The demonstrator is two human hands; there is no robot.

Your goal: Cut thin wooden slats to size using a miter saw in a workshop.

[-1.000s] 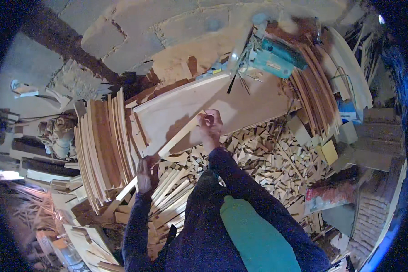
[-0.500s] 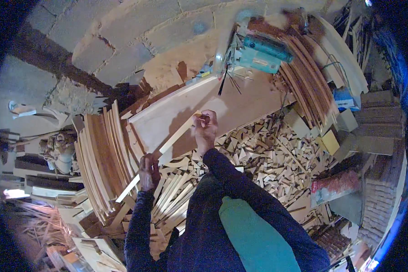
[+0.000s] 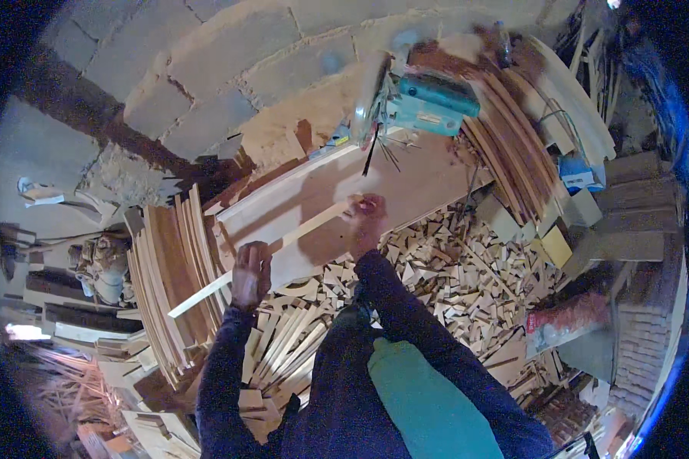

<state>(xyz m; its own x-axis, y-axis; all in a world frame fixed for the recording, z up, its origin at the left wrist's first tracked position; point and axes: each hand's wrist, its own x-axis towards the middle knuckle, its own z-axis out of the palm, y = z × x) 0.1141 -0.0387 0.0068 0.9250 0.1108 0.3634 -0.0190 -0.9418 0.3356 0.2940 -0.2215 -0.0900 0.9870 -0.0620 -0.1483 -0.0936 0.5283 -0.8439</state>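
A long, thin, pale wood strip slants across in front of me, its far right end raised. My left hand is closed around it near the middle, and the strip's lower end sticks out beyond it over the stacked boards. At the upper right end, my right hand grips the strip with curled fingers, a little smeared by motion. Both hands are at the near side of a flat plywood worktop. A teal power saw stands at the worktop's far side, beyond my right hand.
Offcuts lie heaped in front of me. Long boards are stacked at the left and right of the worktop. A block wall rises behind. A red and clear plastic bag lies at the right.
The strip has turned to a flatter slant, its lower end shifting left. My right hand has moved right and slightly nearer; my left hand stays on the strip.
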